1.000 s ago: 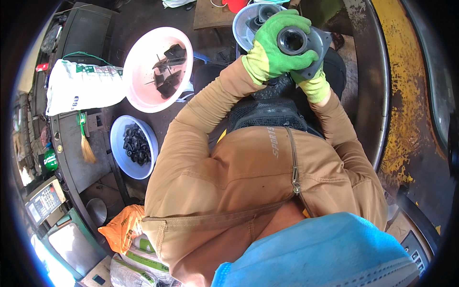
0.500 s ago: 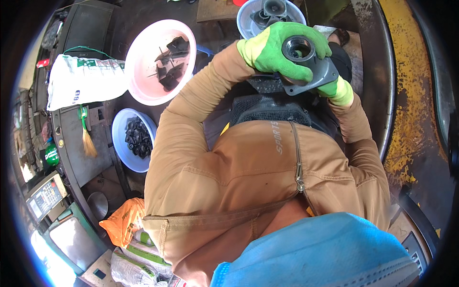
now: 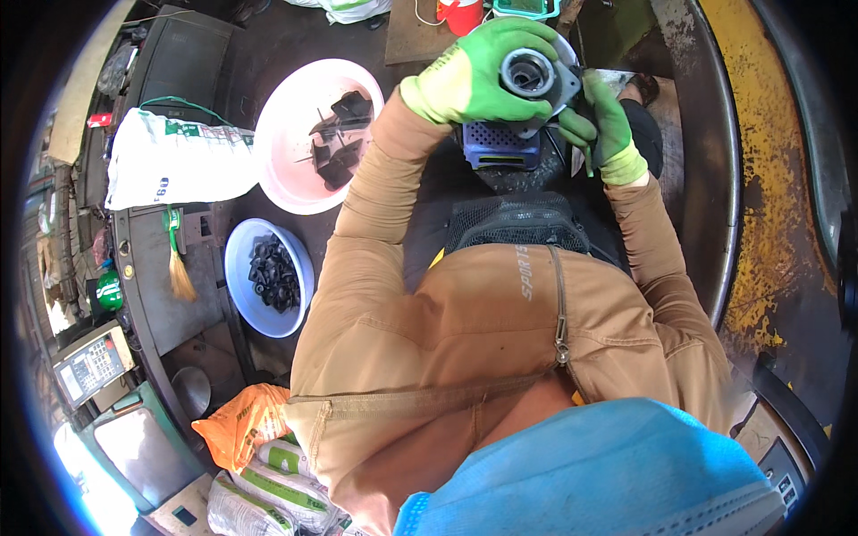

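One flanged part (image 3: pixel 561 87), two basins (image 3: pixel 293 125) of black pieces (image 3: pixel 272 275)

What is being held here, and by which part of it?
The left hand grips a grey flanged part around its round collar. Whether the right hand holds anything cannot be told; its fingers are blurred.

From the wearer's head, the left one of two fisheye cameras is looking steeply down. The blue mask (image 3: pixel 590 473) is lying closest to the lens, the brown jacket (image 3: pixel 429 330) is coming next in depth, and the left hand (image 3: pixel 487 76) and the right hand (image 3: pixel 609 129) are showing farther out. The wide view is also reaching to the floor (image 3: pixel 299 37) and bending the yellow panel (image 3: pixel 760 268) into a curve.
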Demonstrator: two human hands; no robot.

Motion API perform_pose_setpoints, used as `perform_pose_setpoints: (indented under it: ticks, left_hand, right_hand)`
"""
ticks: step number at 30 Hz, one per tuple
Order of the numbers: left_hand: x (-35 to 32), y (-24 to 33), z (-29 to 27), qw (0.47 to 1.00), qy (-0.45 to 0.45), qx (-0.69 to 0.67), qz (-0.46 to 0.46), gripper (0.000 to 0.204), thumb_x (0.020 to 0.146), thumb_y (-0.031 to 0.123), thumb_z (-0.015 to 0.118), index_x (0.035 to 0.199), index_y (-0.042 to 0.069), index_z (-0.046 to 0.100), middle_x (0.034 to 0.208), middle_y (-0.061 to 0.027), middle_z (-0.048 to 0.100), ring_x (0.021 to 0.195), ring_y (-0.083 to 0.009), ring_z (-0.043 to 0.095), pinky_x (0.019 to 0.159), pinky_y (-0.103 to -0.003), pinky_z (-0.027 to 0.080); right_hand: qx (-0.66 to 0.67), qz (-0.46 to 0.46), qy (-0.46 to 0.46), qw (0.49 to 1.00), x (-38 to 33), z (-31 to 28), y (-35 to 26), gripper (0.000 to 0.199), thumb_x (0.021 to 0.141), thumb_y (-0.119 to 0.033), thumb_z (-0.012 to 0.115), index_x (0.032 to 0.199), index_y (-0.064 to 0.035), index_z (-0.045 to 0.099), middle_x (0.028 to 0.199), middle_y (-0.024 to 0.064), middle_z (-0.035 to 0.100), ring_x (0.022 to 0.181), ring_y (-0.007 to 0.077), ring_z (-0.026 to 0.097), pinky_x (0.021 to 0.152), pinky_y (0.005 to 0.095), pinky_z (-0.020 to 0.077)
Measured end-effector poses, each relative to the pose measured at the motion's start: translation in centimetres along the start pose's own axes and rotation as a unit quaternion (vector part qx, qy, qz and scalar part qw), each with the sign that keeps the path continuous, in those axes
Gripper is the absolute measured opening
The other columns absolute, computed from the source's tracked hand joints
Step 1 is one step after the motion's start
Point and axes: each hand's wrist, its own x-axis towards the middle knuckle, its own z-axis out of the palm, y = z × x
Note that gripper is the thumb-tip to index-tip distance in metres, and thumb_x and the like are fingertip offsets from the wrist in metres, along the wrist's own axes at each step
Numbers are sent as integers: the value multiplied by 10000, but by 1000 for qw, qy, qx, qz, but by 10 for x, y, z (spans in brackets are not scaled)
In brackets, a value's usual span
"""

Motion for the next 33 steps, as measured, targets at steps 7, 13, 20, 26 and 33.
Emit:
perform_pose_setpoints:
  ticks: [7, 13, 20, 26, 33]
  left_hand:
    - [-30, -23, 42, 685, 219, -657, -225, 615, 970, 469, 553, 1401, 42, 447, 1328, -158, 578, 1194, -305, 601, 1023, -438, 513]
    - [-52, -29, 52, 638, 169, -713, -239, 742, 970, 554, 472, 1415, -35, 398, 1347, -262, 524, 1157, -469, 572, 944, -646, 490]
    - [-55, -31, 51, 632, 202, -685, -301, 556, 937, 446, 523, 1279, 8, 518, 1204, -220, 599, 1018, -386, 626, 861, -501, 543]
    - [-47, -29, 54, 612, 221, -686, -325, 411, 891, 266, 619, 1206, 3, 596, 1138, -161, 658, 1037, -317, 640, 933, -441, 522]
    - [-53, -29, 53, 643, 258, -647, -318, 483, 859, 206, 598, 1283, -19, 543, 1175, -169, 648, 1054, -293, 649, 977, -413, 510]
  right_hand:
    - [-30, -39, 69, 996, -4, 37, -8, 183, 1007, -173, 544, 1132, -54, 604, 648, -65, 503, 393, 9, 250, 368, 200, 217]
    - [-506, -245, 112, 820, 1, 33, -18, 443, 987, -159, 601, 1386, -18, 470, 1082, 55, 653, 986, 114, 612, 896, 263, 490]
    - [-715, -320, -144, 604, -7, 13, -49, 324, 953, -126, 585, 1267, -56, 627, 1026, 158, 688, 891, 317, 676, 758, 379, 529]
    - [-759, -296, -160, 558, -8, 13, -53, 337, 947, -150, 608, 1274, -70, 634, 959, 162, 693, 830, 314, 676, 714, 400, 521]
    - [-753, -378, -152, 517, -13, 6, -33, 353, 956, -157, 617, 1278, -12, 616, 1005, 170, 710, 877, 281, 698, 764, 361, 540]
